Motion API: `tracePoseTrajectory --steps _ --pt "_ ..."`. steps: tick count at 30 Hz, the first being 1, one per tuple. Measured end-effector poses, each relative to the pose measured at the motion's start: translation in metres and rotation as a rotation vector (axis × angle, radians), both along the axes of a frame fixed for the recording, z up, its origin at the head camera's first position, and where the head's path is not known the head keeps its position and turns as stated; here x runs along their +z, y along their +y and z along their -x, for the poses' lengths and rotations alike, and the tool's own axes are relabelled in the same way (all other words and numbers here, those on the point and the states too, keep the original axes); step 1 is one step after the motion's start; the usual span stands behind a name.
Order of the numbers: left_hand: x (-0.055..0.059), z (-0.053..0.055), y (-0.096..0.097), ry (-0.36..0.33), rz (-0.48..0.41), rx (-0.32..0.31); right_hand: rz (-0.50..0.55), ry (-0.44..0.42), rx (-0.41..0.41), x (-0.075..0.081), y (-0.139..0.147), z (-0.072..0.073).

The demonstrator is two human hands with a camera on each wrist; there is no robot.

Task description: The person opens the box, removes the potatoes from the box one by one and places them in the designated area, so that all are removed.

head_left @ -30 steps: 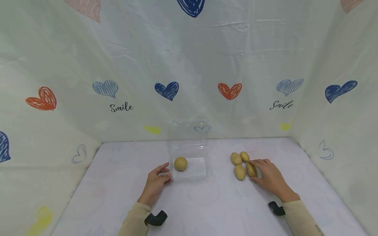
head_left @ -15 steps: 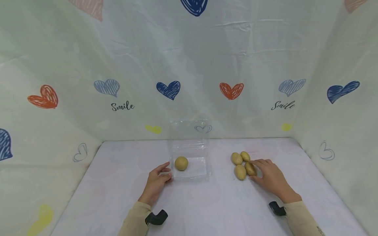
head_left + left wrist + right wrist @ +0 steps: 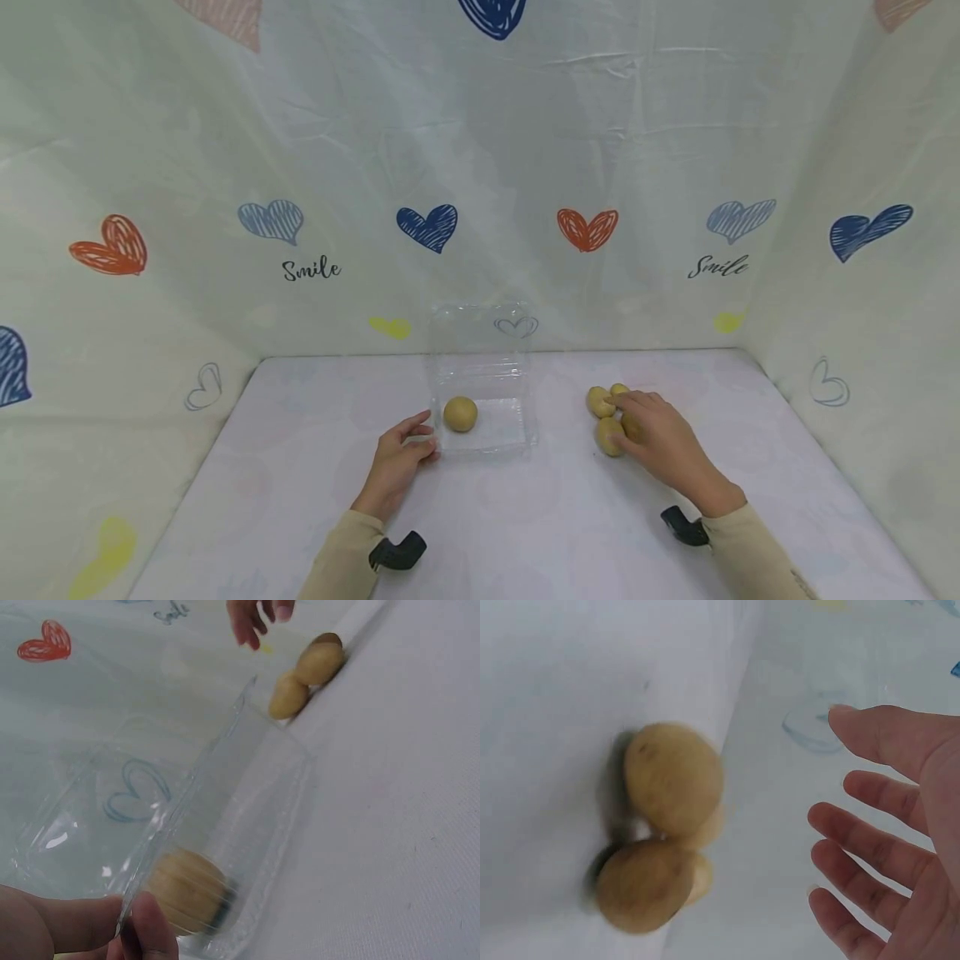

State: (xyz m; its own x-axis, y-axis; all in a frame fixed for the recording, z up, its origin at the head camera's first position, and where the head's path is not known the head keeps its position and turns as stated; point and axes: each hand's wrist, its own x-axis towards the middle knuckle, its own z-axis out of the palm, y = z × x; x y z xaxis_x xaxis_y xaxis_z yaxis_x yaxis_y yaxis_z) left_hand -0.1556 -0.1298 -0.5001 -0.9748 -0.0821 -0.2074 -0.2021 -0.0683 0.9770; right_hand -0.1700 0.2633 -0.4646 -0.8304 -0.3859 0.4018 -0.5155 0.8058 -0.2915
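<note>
A clear plastic clamshell box stands with its lid raised at the back. Inside it, at the left, lies one round potato. My left hand pinches the box's left rim between thumb and fingers, as the left wrist view shows. Several more potatoes sit in a tight group to the right of the box, with a front potato and a back potato plainest. My right hand hovers over that group with fingers spread. Apart from them in the right wrist view, it holds nothing; a darker potato is partly hidden by it in the head view.
A white-covered table bears everything. Behind it and at both sides hangs a pale curtain printed with hearts and "Smile"; the box's lid stands in front of the back part. Black wrist mounts project beside both sleeves.
My right hand has left the darker potato at its fingertips and moved left over the group. That potato shifted slightly left earlier. The left hand and the box have stayed put.
</note>
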Motion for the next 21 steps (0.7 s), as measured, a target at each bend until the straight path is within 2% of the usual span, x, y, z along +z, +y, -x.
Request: tracePoseTrajectory --steps 4,10,14,17,21 --pt "0.000 0.000 0.000 -0.006 0.004 0.003 0.003 0.023 0.039 0.004 -0.018 0.002" --pt "-0.001 0.001 0.001 -0.011 -0.001 0.009 -0.057 0.046 0.077 0.003 -0.046 0.007" --pt "0.000 0.000 0.001 -0.011 0.002 0.010 -0.090 0.015 0.103 0.002 -0.064 0.009" --pt "0.000 -0.001 0.001 -0.013 0.001 0.009 -0.087 0.002 0.129 0.003 -0.076 0.012" --pt "0.001 -0.001 0.001 -0.007 0.001 0.004 -0.073 0.036 0.158 0.005 -0.092 0.015"
